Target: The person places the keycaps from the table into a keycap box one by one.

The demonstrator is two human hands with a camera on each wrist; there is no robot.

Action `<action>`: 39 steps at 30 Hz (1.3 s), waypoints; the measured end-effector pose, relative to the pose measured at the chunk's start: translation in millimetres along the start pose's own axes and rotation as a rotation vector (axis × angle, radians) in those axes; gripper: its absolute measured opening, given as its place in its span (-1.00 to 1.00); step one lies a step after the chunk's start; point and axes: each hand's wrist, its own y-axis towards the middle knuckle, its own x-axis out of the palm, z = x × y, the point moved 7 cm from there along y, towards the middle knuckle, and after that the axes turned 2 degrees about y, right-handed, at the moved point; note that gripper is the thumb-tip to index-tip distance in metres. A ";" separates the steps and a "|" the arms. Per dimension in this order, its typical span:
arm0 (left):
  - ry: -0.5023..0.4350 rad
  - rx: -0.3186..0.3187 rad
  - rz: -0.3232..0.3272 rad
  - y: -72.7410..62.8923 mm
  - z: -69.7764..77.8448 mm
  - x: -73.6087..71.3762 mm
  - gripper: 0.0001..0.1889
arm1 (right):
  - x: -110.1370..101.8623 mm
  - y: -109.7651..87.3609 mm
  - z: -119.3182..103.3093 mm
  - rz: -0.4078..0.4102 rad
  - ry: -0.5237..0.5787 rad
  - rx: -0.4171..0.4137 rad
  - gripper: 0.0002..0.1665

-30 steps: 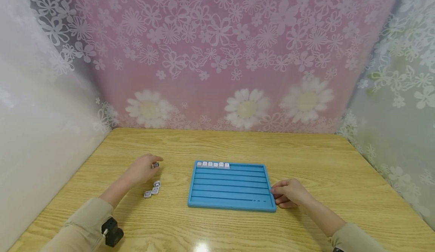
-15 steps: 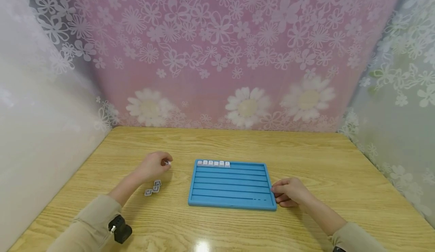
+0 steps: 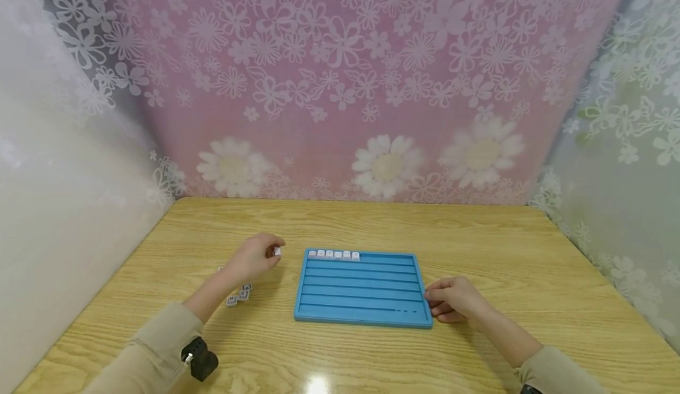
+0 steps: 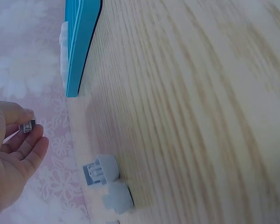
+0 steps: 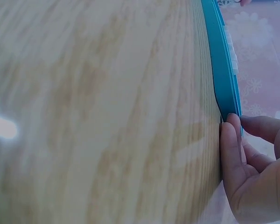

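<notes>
My left hand [image 3: 254, 259] pinches a small white keycap [image 3: 277, 251] between thumb and fingers, above the table to the left of the blue tray [image 3: 350, 300]. Seen from the left wrist, the held keycap [image 4: 27, 126] shows its hollow underside. Narrow ridges divide the tray into long rows. A line of several white keycaps [image 3: 337, 256] stands in the left part of its far row. My right hand [image 3: 457, 300] grips the tray's right edge; in the right wrist view the thumb lies on the rim and the fingers [image 5: 231, 144] against the outer side.
Several loose keycaps [image 3: 243, 295] lie on the wooden table [image 3: 372, 358] below the left forearm, which partly covers them. One loose keycap [image 4: 94, 173] is tipped over in the left wrist view. A flowered pink curtain [image 3: 319, 87] hangs behind the table.
My left hand has moved right, toward the tray, carrying the keycap away from the loose ones. The right hand and tray have stayed in place.
</notes>
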 end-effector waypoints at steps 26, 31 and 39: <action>-0.182 0.053 -0.024 4.7 36.5 21.0 -0.77 | 0.1 -0.6 0.0 0.000 -0.008 -0.015 -0.66; -0.169 0.098 -0.014 6.0 44.3 23.5 -0.74 | 0.5 -0.2 0.6 0.010 -0.015 -0.014 -0.66; -0.173 0.153 -0.036 8.1 55.6 26.5 -0.76 | 0.2 0.5 0.1 0.006 -0.006 -0.021 -0.67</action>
